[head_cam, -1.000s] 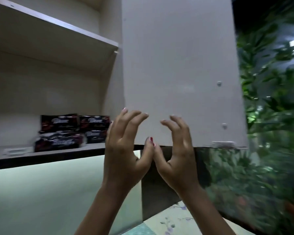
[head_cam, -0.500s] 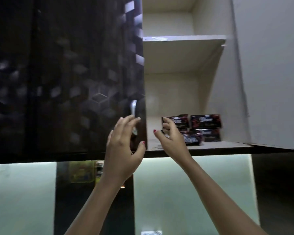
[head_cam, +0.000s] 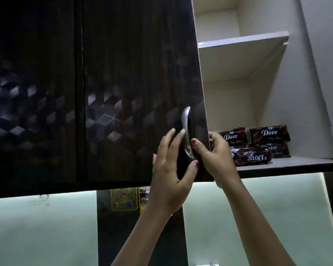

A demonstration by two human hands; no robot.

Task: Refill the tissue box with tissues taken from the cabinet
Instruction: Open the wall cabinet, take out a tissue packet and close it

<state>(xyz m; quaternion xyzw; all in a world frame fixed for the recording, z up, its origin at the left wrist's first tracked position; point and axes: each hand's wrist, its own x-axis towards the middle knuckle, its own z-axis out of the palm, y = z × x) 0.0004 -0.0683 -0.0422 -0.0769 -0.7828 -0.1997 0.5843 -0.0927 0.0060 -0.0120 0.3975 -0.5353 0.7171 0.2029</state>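
single head view, tilted up, close to cabinet (head_cam: 258, 112)

Closed cabinet door (head_cam: 138, 89) fills upper left; open compartment lies to its right. Handle (head_cam: 186, 131) sits on the door near its right edge. Left hand (head_cam: 171, 173) lies flat against the door face, just left of the handle. Right hand (head_cam: 213, 158) wraps the door's right edge, thumb in front, fingers (head_cam: 214, 136) behind. Upper shelf (head_cam: 242, 45) sits above the lower shelf (head_cam: 288, 165). Tissue packs (head_cam: 258, 144) rest stacked on the lower shelf, just right of the right hand. Open door (head_cam: 323, 73) stands at far right.
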